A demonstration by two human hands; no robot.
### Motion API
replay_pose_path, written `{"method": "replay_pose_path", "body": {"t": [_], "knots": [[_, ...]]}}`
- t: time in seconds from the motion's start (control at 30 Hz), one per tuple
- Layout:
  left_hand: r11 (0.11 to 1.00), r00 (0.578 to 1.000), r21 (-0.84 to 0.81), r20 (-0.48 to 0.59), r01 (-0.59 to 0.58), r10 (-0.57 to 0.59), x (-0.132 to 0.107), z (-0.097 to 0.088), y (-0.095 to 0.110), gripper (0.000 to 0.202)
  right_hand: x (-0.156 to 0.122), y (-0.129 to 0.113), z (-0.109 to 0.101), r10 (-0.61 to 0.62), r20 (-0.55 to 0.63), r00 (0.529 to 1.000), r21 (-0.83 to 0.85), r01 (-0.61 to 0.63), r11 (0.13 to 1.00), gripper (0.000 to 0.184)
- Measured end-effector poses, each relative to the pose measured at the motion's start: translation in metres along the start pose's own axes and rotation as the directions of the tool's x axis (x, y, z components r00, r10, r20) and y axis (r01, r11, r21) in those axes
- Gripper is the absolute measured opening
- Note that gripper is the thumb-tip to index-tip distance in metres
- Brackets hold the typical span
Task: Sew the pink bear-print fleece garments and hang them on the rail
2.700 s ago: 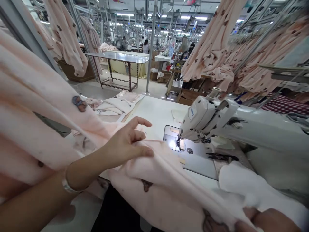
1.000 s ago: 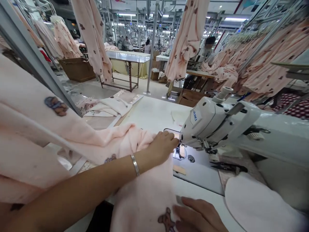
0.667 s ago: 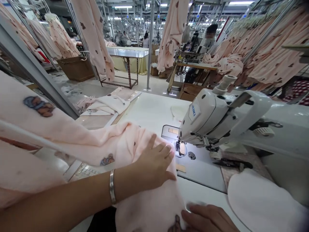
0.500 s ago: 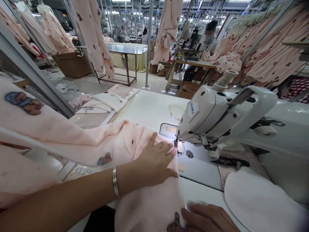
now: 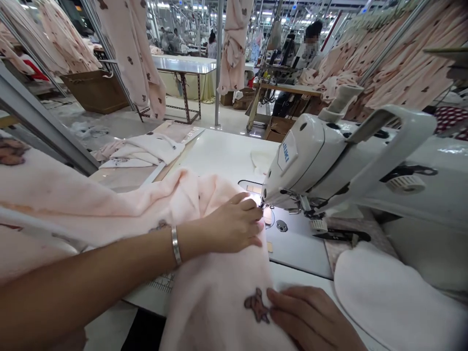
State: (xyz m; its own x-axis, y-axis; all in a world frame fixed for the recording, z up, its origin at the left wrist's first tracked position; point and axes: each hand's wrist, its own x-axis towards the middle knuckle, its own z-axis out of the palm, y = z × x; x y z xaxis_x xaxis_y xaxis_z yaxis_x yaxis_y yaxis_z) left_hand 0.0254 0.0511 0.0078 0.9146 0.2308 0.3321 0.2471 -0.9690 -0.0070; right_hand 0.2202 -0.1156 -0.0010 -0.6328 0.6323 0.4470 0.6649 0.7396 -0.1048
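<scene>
A pale pink fleece fabric printed with small bears stretches from the left edge to the presser foot of a white sewing machine. My left hand, with a silver bangle at the wrist, bears down on the cloth just left of the needle, its fingers bent and gripping the fabric. Lower right, my right hand holds the fabric's right edge beside a printed bear; its thumb is hidden. The needle area is lit and partly covered by my left fingertips.
A white rounded fabric piece lies at right of the machine bed. Folded printed pieces rest at the table's far left. Beyond stand a metal-topped table, a cardboard box, hanging pink garments and a seated co-worker.
My left fingers have gone from spread flat to bent and gathered near the needle. My right hand and the printed bear beside it sit higher in view. The whole view has shifted slightly.
</scene>
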Motion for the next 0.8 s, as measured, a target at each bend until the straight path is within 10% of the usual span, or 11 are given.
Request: {"method": "replay_pose_path", "body": {"t": [0.1, 0.27, 0.47, 0.8], "knots": [[0.999, 0.999, 0.017, 0.015, -0.039, 0.038, 0.007, -0.009, 0.002, 0.022, 0.007, 0.001, 0.001, 0.02, -0.003, 1.0, 0.065, -0.02, 0.998, 0.028], [0.865, 0.944, -0.378, 0.132, 0.329, -0.301, -0.009, -0.047, 0.071, 0.015, 0.009, -0.002, 0.002, 0.018, -0.076, 0.997, 0.148, -0.007, 0.989, 0.02], [0.8, 0.897, -0.421, 0.086, 0.427, -0.434, -0.038, -0.04, 0.141, 0.071, 0.003, -0.003, 0.002, 0.065, -0.003, 0.998, 0.251, -0.062, 0.966, 0.017], [0.958, 0.953, -0.052, 0.131, 0.282, -0.274, -0.05, -0.021, 0.129, 0.019, 0.005, -0.008, 0.001, 0.016, -0.02, 1.0, 0.237, -0.011, 0.971, 0.019]]}}
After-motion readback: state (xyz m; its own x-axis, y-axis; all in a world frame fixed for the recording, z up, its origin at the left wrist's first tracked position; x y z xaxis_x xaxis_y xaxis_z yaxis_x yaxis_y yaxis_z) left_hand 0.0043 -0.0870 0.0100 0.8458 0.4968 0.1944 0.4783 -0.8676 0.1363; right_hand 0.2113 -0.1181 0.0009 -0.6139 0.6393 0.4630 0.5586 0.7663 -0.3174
